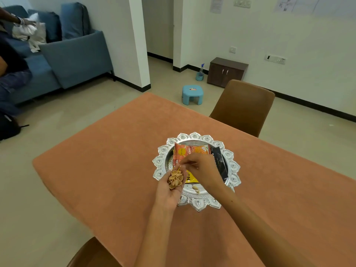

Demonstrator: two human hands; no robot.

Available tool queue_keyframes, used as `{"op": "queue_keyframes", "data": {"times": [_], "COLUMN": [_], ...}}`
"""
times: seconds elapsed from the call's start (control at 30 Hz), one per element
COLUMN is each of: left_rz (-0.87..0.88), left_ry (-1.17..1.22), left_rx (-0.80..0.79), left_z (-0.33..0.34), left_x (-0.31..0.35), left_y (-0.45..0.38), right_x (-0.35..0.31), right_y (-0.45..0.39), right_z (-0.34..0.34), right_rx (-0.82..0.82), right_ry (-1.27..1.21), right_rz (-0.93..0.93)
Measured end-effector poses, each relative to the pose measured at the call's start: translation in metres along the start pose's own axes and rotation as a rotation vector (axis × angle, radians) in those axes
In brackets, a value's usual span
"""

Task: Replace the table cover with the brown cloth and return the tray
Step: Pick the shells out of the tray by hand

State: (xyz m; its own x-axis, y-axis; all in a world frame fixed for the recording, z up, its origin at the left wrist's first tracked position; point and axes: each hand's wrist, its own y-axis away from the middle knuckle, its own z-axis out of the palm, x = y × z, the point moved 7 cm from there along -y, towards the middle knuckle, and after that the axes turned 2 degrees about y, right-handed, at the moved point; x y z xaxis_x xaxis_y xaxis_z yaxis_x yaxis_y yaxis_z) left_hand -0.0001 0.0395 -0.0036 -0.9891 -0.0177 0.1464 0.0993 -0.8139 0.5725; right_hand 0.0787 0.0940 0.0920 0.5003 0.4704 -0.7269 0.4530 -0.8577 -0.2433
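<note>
An ornate silver tray rests on the table, which is covered by an orange-brown cloth. On the tray lie orange snack packets, a yellow packet, a black box and one loose nutshell. My left hand is cupped palm up at the tray's near-left rim and holds a pile of nutshells. My right hand hovers over the tray, fingertips pinched on a small piece right above the pile.
A brown chair stands at the table's far right side, another chair back at the near edge. A blue stool, spray bottle and small cabinet sit beyond. A person sits on the blue sofa at the far left.
</note>
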Motion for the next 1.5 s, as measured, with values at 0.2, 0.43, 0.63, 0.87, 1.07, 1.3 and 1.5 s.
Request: {"op": "queue_keyframes", "data": {"times": [0.2,0.43,0.63,0.87,1.07,1.3,1.5], "left_rz": [0.044,0.082,0.069,0.072,0.025,0.063,0.068], "left_ry": [-0.004,-0.082,-0.084,-0.075,0.015,-0.056,-0.066], "left_rx": [-0.015,-0.012,0.018,0.042,-0.035,-0.035,-0.022], "left_z": [-0.010,-0.013,-0.014,0.001,-0.001,-0.008,-0.009], "left_x": [0.028,0.036,0.028,0.010,0.013,0.025,0.022], "left_y": [0.002,0.002,0.001,0.007,0.004,0.005,0.005], "right_x": [0.043,0.046,0.015,-0.029,0.032,0.078,0.069], "right_y": [0.009,0.021,0.009,0.016,0.018,0.039,0.030], "right_z": [0.035,0.075,0.023,0.019,-0.009,0.034,0.047], "right_rx": [-0.249,-0.374,0.009,-0.143,-0.016,-0.474,-0.499], "right_ry": [0.223,0.522,0.123,0.094,0.178,0.594,0.650], "right_rz": [0.035,-0.175,-0.161,-0.305,-0.048,0.045,0.025]}}
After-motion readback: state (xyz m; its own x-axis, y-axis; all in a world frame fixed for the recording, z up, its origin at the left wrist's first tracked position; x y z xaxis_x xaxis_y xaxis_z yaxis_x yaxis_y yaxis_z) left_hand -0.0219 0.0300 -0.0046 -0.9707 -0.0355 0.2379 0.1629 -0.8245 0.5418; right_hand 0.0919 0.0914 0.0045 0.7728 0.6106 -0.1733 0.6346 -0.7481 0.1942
